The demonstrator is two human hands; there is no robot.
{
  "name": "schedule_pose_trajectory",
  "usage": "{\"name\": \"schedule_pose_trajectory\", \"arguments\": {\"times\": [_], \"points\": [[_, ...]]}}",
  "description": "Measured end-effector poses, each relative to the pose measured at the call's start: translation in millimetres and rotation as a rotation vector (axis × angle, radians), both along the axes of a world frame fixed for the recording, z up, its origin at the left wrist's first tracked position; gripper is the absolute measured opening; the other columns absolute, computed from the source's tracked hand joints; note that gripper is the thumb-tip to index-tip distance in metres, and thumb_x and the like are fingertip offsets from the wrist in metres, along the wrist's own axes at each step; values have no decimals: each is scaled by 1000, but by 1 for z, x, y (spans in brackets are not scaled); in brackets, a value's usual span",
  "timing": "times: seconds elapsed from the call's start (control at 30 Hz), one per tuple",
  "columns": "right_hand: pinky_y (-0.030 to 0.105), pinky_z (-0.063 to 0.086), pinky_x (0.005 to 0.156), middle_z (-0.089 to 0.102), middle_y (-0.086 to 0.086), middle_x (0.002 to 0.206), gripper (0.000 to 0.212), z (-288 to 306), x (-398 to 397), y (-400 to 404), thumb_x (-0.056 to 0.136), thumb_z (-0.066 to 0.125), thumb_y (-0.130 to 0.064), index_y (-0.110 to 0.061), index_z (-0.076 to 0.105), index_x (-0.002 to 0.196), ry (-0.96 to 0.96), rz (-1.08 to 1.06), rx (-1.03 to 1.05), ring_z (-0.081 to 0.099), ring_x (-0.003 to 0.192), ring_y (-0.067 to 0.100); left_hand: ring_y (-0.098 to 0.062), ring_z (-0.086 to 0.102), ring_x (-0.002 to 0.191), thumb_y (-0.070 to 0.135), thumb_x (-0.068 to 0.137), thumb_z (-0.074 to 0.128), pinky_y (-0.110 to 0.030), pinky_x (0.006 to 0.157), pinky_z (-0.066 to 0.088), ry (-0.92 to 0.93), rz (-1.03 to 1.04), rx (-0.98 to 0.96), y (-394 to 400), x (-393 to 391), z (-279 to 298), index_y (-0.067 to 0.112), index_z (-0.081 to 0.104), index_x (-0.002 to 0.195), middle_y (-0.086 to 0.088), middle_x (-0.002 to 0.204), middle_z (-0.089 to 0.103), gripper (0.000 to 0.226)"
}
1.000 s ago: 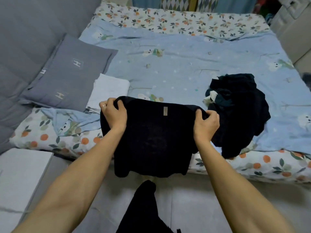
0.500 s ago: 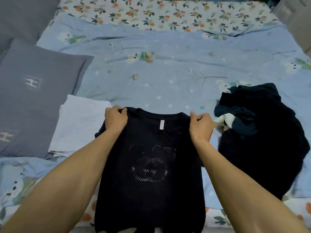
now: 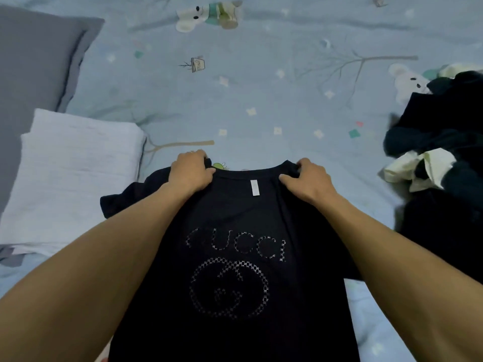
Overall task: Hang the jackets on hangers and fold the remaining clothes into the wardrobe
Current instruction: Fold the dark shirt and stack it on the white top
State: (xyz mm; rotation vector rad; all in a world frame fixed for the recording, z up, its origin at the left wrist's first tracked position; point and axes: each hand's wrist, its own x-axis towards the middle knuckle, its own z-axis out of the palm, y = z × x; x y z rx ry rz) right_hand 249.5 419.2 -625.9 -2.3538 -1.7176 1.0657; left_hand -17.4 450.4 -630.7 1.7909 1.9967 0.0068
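Your left hand (image 3: 193, 170) and right hand (image 3: 306, 179) each grip the black T-shirt's (image 3: 235, 270) shoulders — flat on the bed (image 3: 261, 100).

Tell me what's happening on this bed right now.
A person is laying a black T-shirt flat on the blue bedsheet. The left hand and the right hand each grip a shoulder by the collar. A folded white cloth lies to the left, a pile of dark clothes to the right.

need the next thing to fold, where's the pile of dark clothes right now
In the head view the pile of dark clothes lies at the right edge on the blue bedsheet, to the right of the black t-shirt that both hands grip.
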Motion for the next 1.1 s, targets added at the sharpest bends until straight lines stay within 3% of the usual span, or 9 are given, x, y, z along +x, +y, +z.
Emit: {"name": "schedule_pose_trajectory", "arguments": {"times": [0.1, 0.27, 0.47, 0.57, 0.63, 0.73, 0.9, 1.03, 1.1], "points": [[28, 36, 55, 53, 3, 71, 11, 8, 7, 20, 83, 58, -13, -12, 52, 73, 144, -51, -3, 49, 71, 25, -29, 61, 101, 20, 95, 58, -38, 87, 48, -96, 98, 177, 13, 6, 7, 9, 66, 104, -10, 108, 67, 16], [25, 39, 67, 63, 2, 93, 2, 8, 33, 15, 92, 60, -19, -17, 59, 93, 214, -30, 122, 55, 79, 17, -31, 56, 105, 18, 96, 55, -40, 91, 43, 27, 67, 150, 3, 16, -7, 9, 63, 112, -14, 113, 63, 20], [32, 50, 74, 68, 0, 95, 32, 5, 68, -2, 81, 71, -45, -16, 68, 93, 275, -77, -141, 64, 86, 17, -31, 49, 122, 25, 94, 57, -45, 112, 26, 6, -446, 312, -23, 89, -7, 13, 62, 123, -10, 129, 56, 32], [26, 49, 65, 71, -1, 91, 25, 18, 75, -5, 79, 77, -37, -18, 71, 94, 363, -1, -304, 66, 80, 12, -31, 46, 127, 24, 97, 53, -43, 106, 37, -81, -628, 204, -30, 146, 0, 17, 42, 146, -8, 152, 37, 51], [28, 54, 77, 72, 1, 97, 28, 23, 83, -8, 77, 79, -33, -18, 72, 100, 374, 92, -392, 68, 87, 16, -31, 45, 127, 22, 97, 50, -42, 97, 43, -42, -708, 122, -28, 176, -1, 23, 29, 152, -5, 160, 24, 59], [40, 52, 97, 74, 1, 104, 29, 23, 109, -21, 76, 78, -26, -21, 73, 103, 415, 142, -494, 69, 98, 22, -30, 47, 118, 16, 95, 49, -37, 80, 42, 168, -798, 43, -22, 204, 0, 19, 46, 137, -7, 143, 42, 43], [42, 58, 87, 76, 5, 95, 31, 23, 166, -42, 73, 83, -26, -15, 74, 100, 412, -191, -291, 73, 85, 24, -32, 52, 101, 7, 92, 50, -38, 65, 36, 212, -568, 38, -9, 209, 7, 9, 52, 107, -10, 106, 51, 15], [38, 59, 86, 77, -2, 87, 30, 26, 195, -67, 68, 86, -32, -21, 76, 94, 359, -61, -436, 74, 81, 19, -32, 45, 117, 14, 86, 57, -39, 94, 38, 334, -611, 64, -11, 221, 5, 12, 54, 121, -12, 123, 54, 35], [38, 59, 85, 77, -2, 84, 25, 27, 201, -77, 69, 85, -28, -19, 76, 91, 363, -44, -454, 74, 80, 20, -30, 44, 120, 25, 85, 60, -40, 106, 31, 215, -723, 33, -17, 234, 5, 17, 53, 127, -9, 125, 53, 43]]}}
